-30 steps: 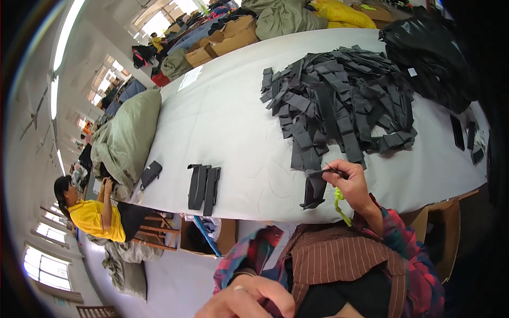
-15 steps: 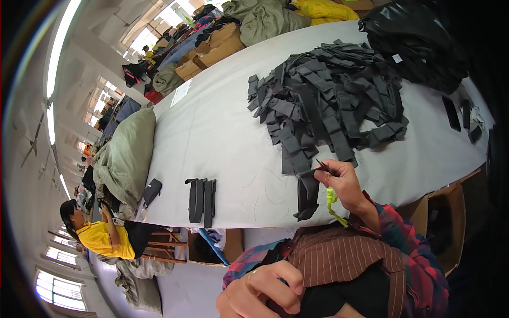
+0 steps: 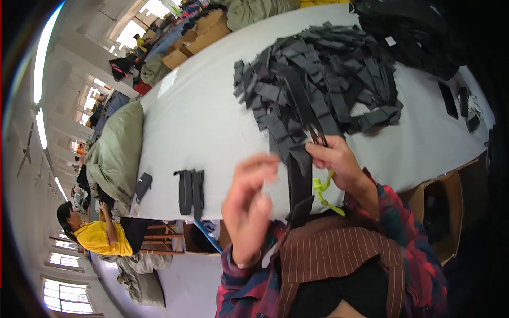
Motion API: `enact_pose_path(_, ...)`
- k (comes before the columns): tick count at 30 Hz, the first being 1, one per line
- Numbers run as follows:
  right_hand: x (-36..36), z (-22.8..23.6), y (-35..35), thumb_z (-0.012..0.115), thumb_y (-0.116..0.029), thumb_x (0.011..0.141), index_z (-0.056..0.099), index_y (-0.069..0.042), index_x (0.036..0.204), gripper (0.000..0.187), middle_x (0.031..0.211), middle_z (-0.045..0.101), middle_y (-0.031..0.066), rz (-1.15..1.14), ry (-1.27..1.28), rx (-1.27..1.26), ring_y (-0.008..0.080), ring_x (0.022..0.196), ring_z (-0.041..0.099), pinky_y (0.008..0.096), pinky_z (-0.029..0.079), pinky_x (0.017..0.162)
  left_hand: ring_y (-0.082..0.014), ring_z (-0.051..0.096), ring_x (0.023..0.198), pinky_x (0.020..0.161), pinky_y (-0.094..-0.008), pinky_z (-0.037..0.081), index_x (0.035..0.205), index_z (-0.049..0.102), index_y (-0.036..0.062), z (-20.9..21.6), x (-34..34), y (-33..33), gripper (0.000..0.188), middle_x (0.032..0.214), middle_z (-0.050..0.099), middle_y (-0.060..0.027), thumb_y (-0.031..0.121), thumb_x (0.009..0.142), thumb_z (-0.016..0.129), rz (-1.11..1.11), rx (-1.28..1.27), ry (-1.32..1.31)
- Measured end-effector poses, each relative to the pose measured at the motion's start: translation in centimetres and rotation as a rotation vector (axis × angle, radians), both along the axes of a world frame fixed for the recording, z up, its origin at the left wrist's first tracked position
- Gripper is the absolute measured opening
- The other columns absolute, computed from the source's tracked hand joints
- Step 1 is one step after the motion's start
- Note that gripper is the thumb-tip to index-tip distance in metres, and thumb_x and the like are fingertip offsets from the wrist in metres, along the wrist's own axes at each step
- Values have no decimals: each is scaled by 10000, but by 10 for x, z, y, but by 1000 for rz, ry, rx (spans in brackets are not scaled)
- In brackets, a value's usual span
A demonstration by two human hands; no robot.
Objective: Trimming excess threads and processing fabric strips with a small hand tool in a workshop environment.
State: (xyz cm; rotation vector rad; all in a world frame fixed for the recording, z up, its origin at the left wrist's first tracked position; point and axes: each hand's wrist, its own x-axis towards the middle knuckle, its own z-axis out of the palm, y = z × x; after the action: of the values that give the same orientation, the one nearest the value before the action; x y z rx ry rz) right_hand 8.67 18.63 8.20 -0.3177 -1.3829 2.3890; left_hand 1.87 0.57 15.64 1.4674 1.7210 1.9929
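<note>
My right hand (image 3: 335,159) is closed around small black thread snips (image 3: 318,138), their points facing away from me. Its fingertips also touch a dark grey fabric strip (image 3: 300,185), which reaches down to the table's near edge. A yellow-green cord (image 3: 320,192) hangs below this hand. My left hand (image 3: 248,199), blurred by motion, is raised left of the strip with thumb and fingers apart and nothing visible in it. Beyond my hands lies a large heap of dark grey strips (image 3: 323,87), from which the held strip seems to come.
Left on the white table (image 3: 212,116) lie a few strips side by side (image 3: 191,192) and a small dark piece (image 3: 143,185). A black bag (image 3: 413,42) and a dark flat object (image 3: 448,99) are at right. A person in yellow (image 3: 103,236) stands far left, beside a green sack (image 3: 116,148).
My left hand has risen from near my lap to beside the strip. My right hand has moved slightly up and left, still with the snips. The view has shifted a little.
</note>
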Motion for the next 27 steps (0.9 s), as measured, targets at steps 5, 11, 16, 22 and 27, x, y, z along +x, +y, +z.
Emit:
enact_pose_path(5, -10, -2, -8, 614, -173, 896, 564, -76, 682, 240, 614, 474, -47, 150, 46, -24, 28, 539, 392, 192, 319, 500, -297, 584, 1053, 874, -442, 529, 1318, 389, 10, -51, -24, 31, 550, 1276, 489, -199, 411, 951, 473, -225, -61, -789)
enact_pose_path(11, -8, -21, -9, 598, -182, 923, 637, -31, 826, 184, 660, 488, -59, 145, -76, 270, 21, 577, 407, 219, 333, 504, -255, 643, 872, 720, -371, 565, 1202, 488, -26, -86, -15, 31, 387, 1050, 620, -176, 291, 998, 404, -170, -79, -999)
enact_pose_path(16, -9, -33, 1, 619, -190, 913, 665, -3, 896, 194, 695, 533, -49, -67, -93, 666, 24, 614, 425, 212, 353, 534, -259, 618, 873, 689, -372, 558, 1212, 495, -40, -107, -12, 24, 390, 1023, 600, -183, 264, 988, 398, -143, -62, -1144)
enact_pose_path(22, -5, -33, 3, 700, -219, 802, 657, -77, 1005, 251, 872, 672, 37, -358, -24, 1021, 201, 743, 609, 311, 450, 678, -249, 622, 870, 694, -358, 557, 1163, 487, -38, -122, -16, 19, 342, 1008, 598, -172, 240, 972, 427, -50, -57, -1194)
enact_pose_path(27, -10, -50, 1, 704, -159, 764, 693, -132, 946, 184, 726, 587, -4, -284, 19, 1244, 180, 660, 504, 308, 334, 625, -228, 632, 852, 694, -344, 565, 1105, 478, -20, -127, -19, 22, 258, 1001, 607, -164, 196, 968, 440, -63, -71, -1170)
